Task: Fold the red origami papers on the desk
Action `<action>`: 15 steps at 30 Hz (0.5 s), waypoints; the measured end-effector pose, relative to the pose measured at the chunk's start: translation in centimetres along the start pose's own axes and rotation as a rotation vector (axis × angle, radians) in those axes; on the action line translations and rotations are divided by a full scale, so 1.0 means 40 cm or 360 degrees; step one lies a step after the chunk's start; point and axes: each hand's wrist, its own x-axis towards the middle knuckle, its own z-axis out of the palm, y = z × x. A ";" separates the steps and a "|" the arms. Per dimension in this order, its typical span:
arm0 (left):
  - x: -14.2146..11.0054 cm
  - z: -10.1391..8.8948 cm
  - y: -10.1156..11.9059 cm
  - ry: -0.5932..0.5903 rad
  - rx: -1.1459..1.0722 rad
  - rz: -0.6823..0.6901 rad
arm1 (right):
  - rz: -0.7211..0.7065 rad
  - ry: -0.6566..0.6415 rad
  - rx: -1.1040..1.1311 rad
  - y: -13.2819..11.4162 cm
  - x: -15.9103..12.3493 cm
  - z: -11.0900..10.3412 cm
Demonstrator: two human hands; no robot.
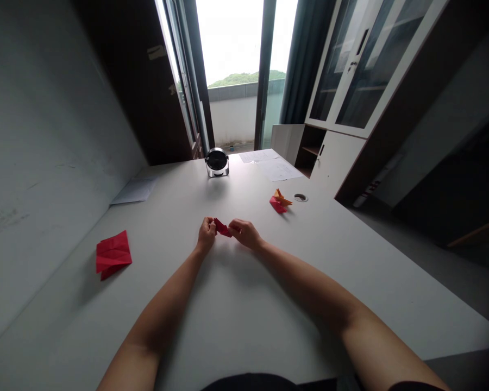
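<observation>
Both hands worked close together over the white table (244, 326) in the head view, sharing one small red folded paper (222, 228). Its middle showed in the narrow gap between them. At one end, the left hand (206, 233) pinched it with the thumb toward the paper; at the other, the right hand (246, 233) had its fingertips drawn together on the lower corner. How firmly either pressed could not be told.

With both ends gripped, the likeliest trouble seemed a tear or a stretched crease, should the hands pull in opposite directions. Too hard a pinch might crumple the narrow piece, while a slack one might let its layers spring open. The fingers also covered both ends, so a misaligned edge there could go unnoticed.

Well apart on the left lay a larger red creased paper (114, 254), partly raised off the surface; a stray left forearm could flatten it. Ahead and to the right sat an orange-and-red folded paper (281, 201), just beside a round hole (300, 197) in the tabletop, where a knock might send it.
</observation>
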 end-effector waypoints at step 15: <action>0.006 -0.010 0.002 -0.0024 -0.0375 -0.0213 | 0.0188 0.0109 -0.0142 0.014 0.005 -0.002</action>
